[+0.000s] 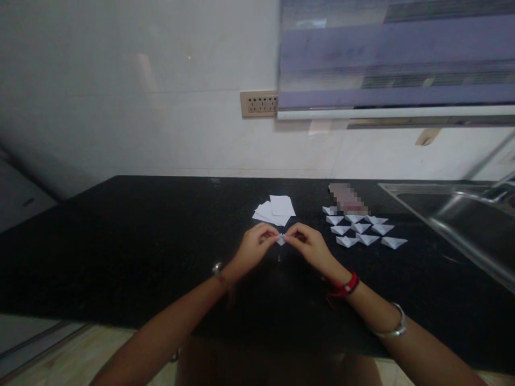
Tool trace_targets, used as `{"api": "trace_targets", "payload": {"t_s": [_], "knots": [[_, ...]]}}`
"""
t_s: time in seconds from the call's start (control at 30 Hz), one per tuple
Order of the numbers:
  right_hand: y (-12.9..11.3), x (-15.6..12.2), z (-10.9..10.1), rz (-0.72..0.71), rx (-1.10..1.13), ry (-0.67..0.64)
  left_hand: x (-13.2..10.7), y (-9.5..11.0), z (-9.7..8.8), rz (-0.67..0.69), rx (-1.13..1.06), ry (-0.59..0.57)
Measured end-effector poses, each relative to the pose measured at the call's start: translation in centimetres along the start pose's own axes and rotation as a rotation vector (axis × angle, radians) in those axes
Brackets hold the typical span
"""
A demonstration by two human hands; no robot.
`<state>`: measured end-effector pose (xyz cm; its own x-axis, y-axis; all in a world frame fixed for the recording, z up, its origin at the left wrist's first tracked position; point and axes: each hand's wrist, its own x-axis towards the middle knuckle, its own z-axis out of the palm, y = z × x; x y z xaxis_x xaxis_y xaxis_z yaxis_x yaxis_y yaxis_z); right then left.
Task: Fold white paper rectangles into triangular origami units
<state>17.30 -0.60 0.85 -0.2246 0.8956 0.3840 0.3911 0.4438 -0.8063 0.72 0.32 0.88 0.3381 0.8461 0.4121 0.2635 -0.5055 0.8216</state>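
Note:
A small folded white paper (281,239) is held between my two hands, low over the dark counter. My left hand (256,241) pinches its left side between thumb and fingers. On its right side, my right hand (306,241) pinches it the same way. Fingertips cover part of the paper, so its full shape is hidden. Just beyond the hands lies a loose pile of flat white paper sheets (282,206). To the right, several folded white paper pieces (361,239) with pointed ends lie in rough rows.
The black countertop (120,252) runs back to a tiled wall with a socket panel (259,104). A blurred-out, phone-like flat object (346,198) lies behind the folded pieces. At the right is a metal sink (475,214). A purple striped blind (394,59) hangs above.

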Motion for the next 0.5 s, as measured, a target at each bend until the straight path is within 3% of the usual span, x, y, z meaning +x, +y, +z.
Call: {"api": "trace_targets", "payload": {"t_s": [0.5], "knots": [[-0.4, -0.4, 0.9, -0.016, 0.297, 0.152, -0.1, -0.5, 1.5, -0.287, -0.712, 0.163]]}}
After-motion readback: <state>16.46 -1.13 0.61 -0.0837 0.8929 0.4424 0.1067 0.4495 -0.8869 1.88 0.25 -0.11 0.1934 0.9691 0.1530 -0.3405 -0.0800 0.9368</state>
